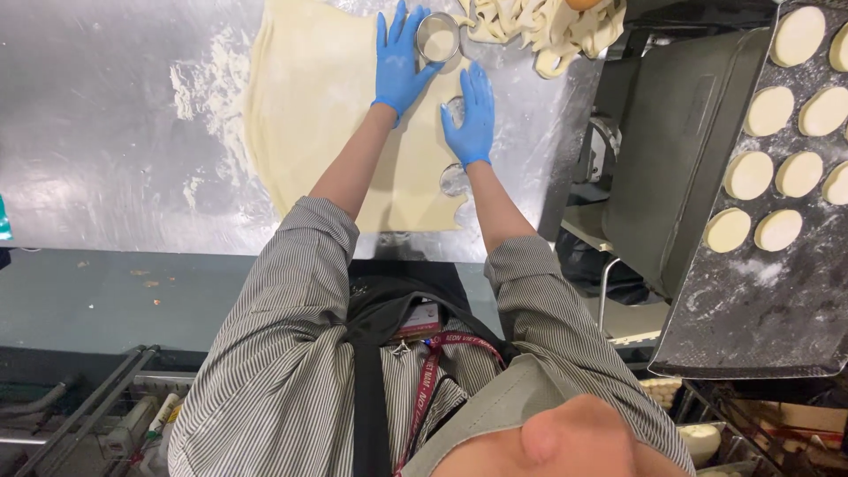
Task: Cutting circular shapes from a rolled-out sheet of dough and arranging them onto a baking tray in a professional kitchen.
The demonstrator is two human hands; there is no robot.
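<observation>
A rolled sheet of pale dough (pixel 318 115) lies on a floured steel table (pixel 106 132). My left hand (pixel 397 66), in a blue glove, grips a round metal cutter (pixel 438 37) standing on the far edge of the sheet. My right hand (pixel 474 119), also gloved in blue, rests flat on the dough with its fingers spread, right beside a round cut-out hole (pixel 454 109). A second hole (pixel 454 179) shows nearer to me, by my right forearm.
A heap of dough scraps (pixel 539 26) lies at the far side of the table. To the right, a dark floured tray (pixel 760 300) carries several cut dough rounds (pixel 749 175). A metal machine housing (pixel 680 141) stands between table and tray.
</observation>
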